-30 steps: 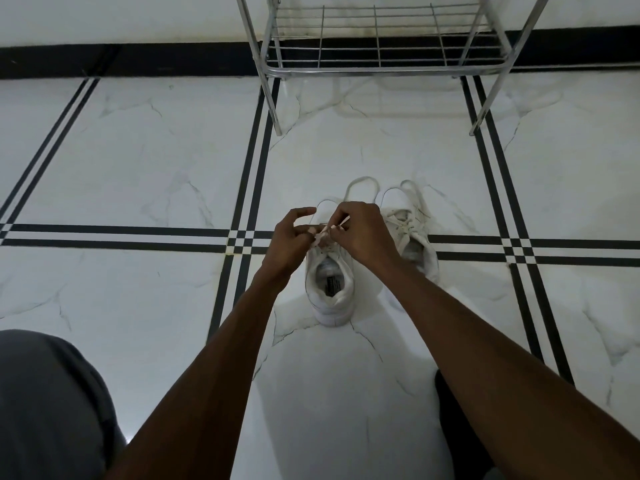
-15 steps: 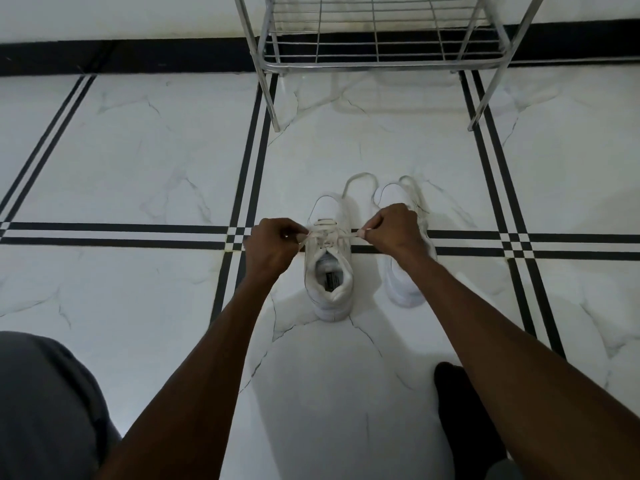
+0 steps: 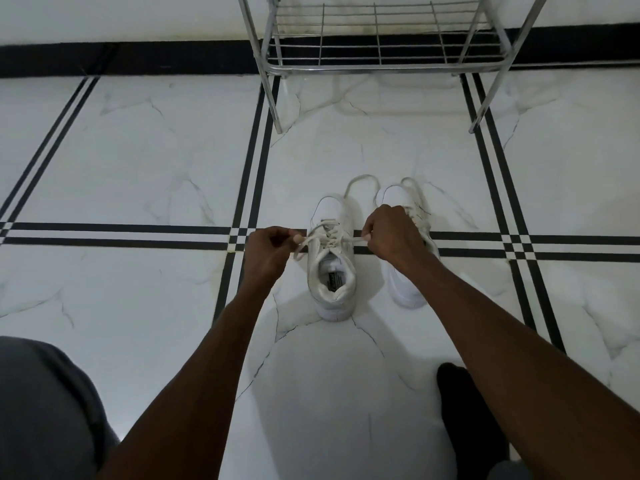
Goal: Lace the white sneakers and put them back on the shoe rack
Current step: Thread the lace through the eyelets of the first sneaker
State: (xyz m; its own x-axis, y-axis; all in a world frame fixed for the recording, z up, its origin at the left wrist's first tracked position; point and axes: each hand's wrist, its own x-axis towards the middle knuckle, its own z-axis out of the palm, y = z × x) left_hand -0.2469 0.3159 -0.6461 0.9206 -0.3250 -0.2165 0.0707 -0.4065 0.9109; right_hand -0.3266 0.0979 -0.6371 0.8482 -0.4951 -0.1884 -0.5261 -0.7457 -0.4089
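Both hands are pulling outward: the left hand [image 3: 268, 249] is pinching one lace end [image 3: 304, 241] and the right hand [image 3: 393, 233] is closing on the other, above the left sneaker [image 3: 332, 271] on the floor [image 3: 138, 168]. The second sneaker [image 3: 401, 289] is standing at 3 o'clock, the shoe rack [image 3: 381, 60] at 12 o'clock. I think both ends need equal pulling, so the knot is sitting centred.

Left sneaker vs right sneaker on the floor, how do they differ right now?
The left sneaker is in full view, its opening showing; the right sneaker is partly hidden behind the right hand. The left sneaker's lace ends are pulled sideways by the left hand and right hand; the right sneaker's lace lies loose by its toe. Both are white, toes toward the shoe rack.
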